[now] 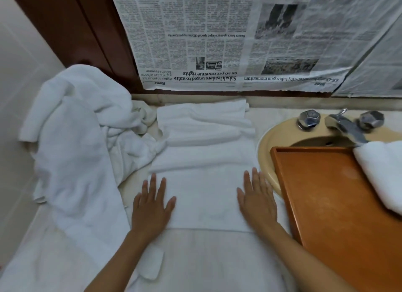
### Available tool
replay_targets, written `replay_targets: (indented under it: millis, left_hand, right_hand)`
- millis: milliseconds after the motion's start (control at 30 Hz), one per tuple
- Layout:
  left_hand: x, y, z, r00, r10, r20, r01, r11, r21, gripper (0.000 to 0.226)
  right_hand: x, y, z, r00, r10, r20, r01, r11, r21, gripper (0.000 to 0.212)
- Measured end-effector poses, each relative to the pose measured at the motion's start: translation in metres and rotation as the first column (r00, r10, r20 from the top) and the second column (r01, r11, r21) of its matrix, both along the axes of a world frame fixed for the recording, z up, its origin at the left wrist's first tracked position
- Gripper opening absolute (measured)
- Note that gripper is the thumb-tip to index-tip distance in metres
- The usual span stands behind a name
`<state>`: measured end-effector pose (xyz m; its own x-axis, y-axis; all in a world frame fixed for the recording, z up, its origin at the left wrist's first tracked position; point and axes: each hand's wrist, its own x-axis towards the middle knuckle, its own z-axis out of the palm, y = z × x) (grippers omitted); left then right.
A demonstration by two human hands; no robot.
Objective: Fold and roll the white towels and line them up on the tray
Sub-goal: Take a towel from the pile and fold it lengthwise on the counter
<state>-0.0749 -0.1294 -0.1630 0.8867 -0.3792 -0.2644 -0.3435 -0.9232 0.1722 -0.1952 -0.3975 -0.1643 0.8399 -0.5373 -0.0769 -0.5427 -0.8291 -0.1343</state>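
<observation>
Both flat & holding nothing, left hand (151,207) & right hand (256,199) press towel (204,161) near end; long axis runs away toward wall.

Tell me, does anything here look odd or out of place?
Yes. The newspaper covering the wall hangs upside down, its headlines inverted. The wooden tray sits partly over the sink. White towels lie in a crumpled heap at left.
</observation>
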Motion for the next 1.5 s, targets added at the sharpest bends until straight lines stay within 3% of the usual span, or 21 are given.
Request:
replay_targets:
  millis: [100, 233, 333, 467, 567, 833, 1000, 1233, 1333, 1500]
  left_hand:
    - [0.012, -0.014, 0.013, 0.999, 0.003, -0.049, 0.001, 0.997, 0.072, 0.072]
    - [-0.02, -0.006, 0.021, 0.993, 0.116, -0.035, -0.121, 0.979, -0.166, 0.083]
    - [-0.052, 0.019, 0.015, 0.989, 0.145, 0.044, -0.131, 0.966, -0.222, 0.067]
    - [-0.077, 0.049, 0.008, 0.964, 0.209, 0.163, -0.174, 0.963, -0.205, 0.057]
    - [-0.079, 0.057, 0.011, 0.937, 0.328, 0.117, -0.293, 0.924, -0.245, 0.048]
    - [-0.072, 0.056, 0.021, 0.929, 0.35, 0.12, -0.335, 0.933, -0.134, 0.049]
    - [-0.072, 0.056, 0.023, 0.915, 0.394, 0.088, -0.388, 0.918, -0.079, 0.047]
    - [-0.07, 0.057, 0.02, 0.881, 0.473, 0.011, -0.464, 0.869, -0.172, 0.04]
    - [-0.068, 0.055, 0.026, 0.838, 0.541, -0.074, -0.54, 0.804, -0.25, 0.036]
    - [-0.067, 0.045, 0.052, 0.708, 0.618, -0.34, -0.696, 0.534, -0.48, 0.025]
  right_hand:
    - [0.014, 0.006, 0.008, 0.999, -0.03, 0.031, 0.03, 0.999, 0.012, 0.048]
    - [-0.012, 0.023, 0.018, 0.946, -0.147, 0.288, 0.122, 0.987, 0.103, 0.036]
    - [-0.048, 0.037, 0.025, 0.888, -0.186, 0.42, 0.167, 0.983, 0.081, 0.041]
    - [-0.075, 0.042, 0.028, 0.923, -0.313, 0.223, 0.293, 0.949, 0.12, 0.029]
    - [-0.08, 0.045, 0.038, 0.925, -0.378, 0.028, 0.367, 0.912, 0.186, 0.038]
    - [-0.076, 0.051, 0.061, 0.891, -0.424, -0.165, 0.449, 0.879, 0.162, 0.038]
    - [-0.08, 0.052, 0.066, 0.881, -0.431, -0.193, 0.464, 0.866, 0.185, 0.021]
    - [-0.079, 0.053, 0.058, 0.859, -0.483, -0.168, 0.512, 0.811, 0.285, 0.014]
    - [-0.078, 0.052, 0.059, 0.843, -0.511, -0.166, 0.536, 0.782, 0.318, 0.014]
    - [-0.077, 0.042, 0.064, 0.83, -0.546, -0.117, 0.537, 0.723, 0.436, 0.017]
